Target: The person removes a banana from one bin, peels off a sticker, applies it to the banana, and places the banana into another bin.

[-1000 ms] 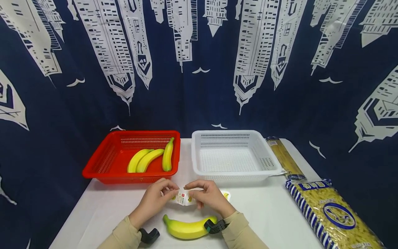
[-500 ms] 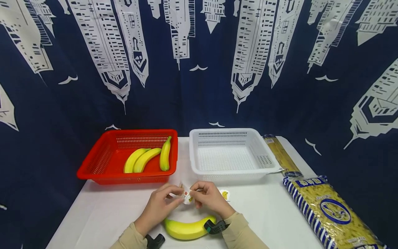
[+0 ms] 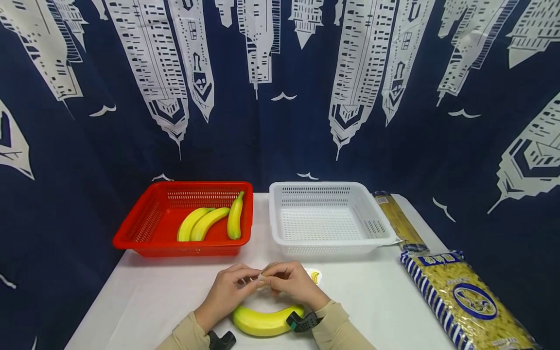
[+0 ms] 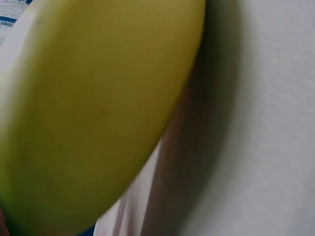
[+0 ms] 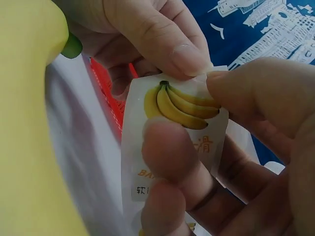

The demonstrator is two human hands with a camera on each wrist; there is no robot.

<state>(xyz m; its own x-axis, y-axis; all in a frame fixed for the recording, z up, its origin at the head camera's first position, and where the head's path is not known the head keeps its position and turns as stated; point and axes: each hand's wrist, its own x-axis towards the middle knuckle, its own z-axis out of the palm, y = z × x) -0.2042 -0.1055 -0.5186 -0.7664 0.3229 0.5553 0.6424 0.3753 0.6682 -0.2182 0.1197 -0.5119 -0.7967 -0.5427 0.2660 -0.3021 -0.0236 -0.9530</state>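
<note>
My left hand (image 3: 232, 293) and right hand (image 3: 294, 282) meet above the table, fingertips almost together. Between them is a white sticker strip (image 5: 134, 142) printed with bananas and orange lettering, seen best in the right wrist view. The right thumb and fingers pinch its upper corner, while the left thumb presses on its top edge from the other side. In the head view the fingers mostly hide the strip. A yellow banana (image 3: 262, 323) with a green tip lies under my wrists; it fills much of the left wrist view. Another banana sticker (image 3: 314, 276) lies beside the right hand.
Behind my hands stand a red basket (image 3: 179, 251) with 3 bananas and a white basket (image 3: 323, 247). On the right lie a long pack of noodles (image 3: 400, 221) and a bag of pasta (image 3: 472, 299). A dark blue printed curtain (image 3: 280, 141) hangs behind.
My left hand has moved right until its fingertips meet the right hand's. The sticker strip, earlier stretched visibly between the hands, has folded or turned and is now mostly hidden in the head view.
</note>
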